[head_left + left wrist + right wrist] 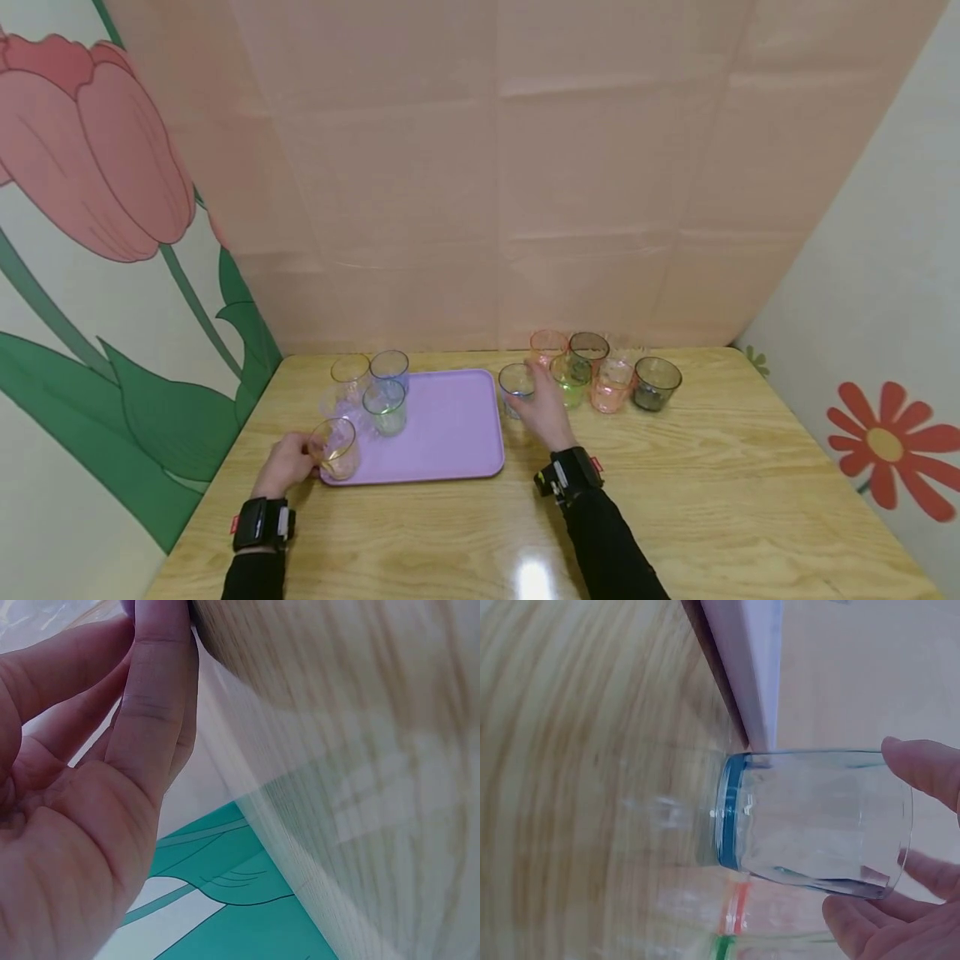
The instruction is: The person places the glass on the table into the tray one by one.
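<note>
My left hand (283, 463) is at the front left corner of a lilac tray (457, 463). In the left wrist view its thumb and fingers (154, 697) converge on a sliver of purple rim. Right above that corner stands an amber-rimmed glass (339, 454), overlapping the fingertips in the head view. Just off the tray's right edge, my right hand (546, 407) grips a blue-based clear glass (810, 817) near its rim. That glass stands upright, its base close over the wood; thumb and fingers are on opposite sides.
On the tray's left part stand a green glass (386, 410), a blue glass (392, 364) and a yellow-rimmed glass (350, 368). Right of my right hand are a green glass (572, 385), a pink glass (611, 390), a smoky dark glass (656, 387) and others behind, against the backdrop (487, 208).
</note>
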Available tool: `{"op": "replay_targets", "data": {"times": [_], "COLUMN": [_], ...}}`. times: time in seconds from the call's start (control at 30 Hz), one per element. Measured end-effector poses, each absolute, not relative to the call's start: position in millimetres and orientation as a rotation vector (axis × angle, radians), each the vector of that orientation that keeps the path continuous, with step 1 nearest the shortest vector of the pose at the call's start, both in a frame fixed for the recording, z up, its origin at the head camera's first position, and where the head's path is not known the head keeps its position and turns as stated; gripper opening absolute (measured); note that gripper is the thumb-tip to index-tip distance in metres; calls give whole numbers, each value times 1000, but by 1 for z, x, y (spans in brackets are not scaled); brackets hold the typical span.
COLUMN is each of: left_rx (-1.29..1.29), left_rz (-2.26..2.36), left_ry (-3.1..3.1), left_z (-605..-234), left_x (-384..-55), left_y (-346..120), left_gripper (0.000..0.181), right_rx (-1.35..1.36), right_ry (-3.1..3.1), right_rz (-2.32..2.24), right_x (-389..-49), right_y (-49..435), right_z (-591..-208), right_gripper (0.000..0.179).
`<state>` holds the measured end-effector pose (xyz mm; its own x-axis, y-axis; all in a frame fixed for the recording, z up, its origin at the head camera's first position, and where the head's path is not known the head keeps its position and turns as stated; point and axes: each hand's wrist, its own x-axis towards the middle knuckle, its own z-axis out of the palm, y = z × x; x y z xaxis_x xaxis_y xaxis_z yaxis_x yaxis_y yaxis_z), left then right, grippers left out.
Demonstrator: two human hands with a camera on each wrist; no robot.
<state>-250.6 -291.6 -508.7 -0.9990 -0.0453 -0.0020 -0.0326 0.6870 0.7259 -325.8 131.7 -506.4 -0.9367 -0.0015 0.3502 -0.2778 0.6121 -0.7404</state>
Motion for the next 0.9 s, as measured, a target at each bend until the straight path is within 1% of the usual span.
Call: {"op": "replay_targets", "data": {"times": [0.23, 0.37, 0.6, 0.9], "left_rx": [71, 63, 63, 73], "left_rz": [-1257, -1270, -1258, -1252], "left_ry": [-2867, -2856, -2866, -2857], "left_z": [-509, -510, -509, -508], "left_x": [-250, -250, -250, -250], "left_y": [-290, -291, -290, -290], "left_gripper": [14, 14, 12, 12], "right_rx": [157, 109, 18, 43], "right_ry": [-2457, -2399, -2362, -2153], "right_rz": [1412, 1542, 1526, 1740], "right_x": [-334, -339, -337, -332], "right_y": [127, 124, 117, 105], "right_z": [-516, -524, -527, -523], "right_gripper": [90, 94, 86, 81]}}
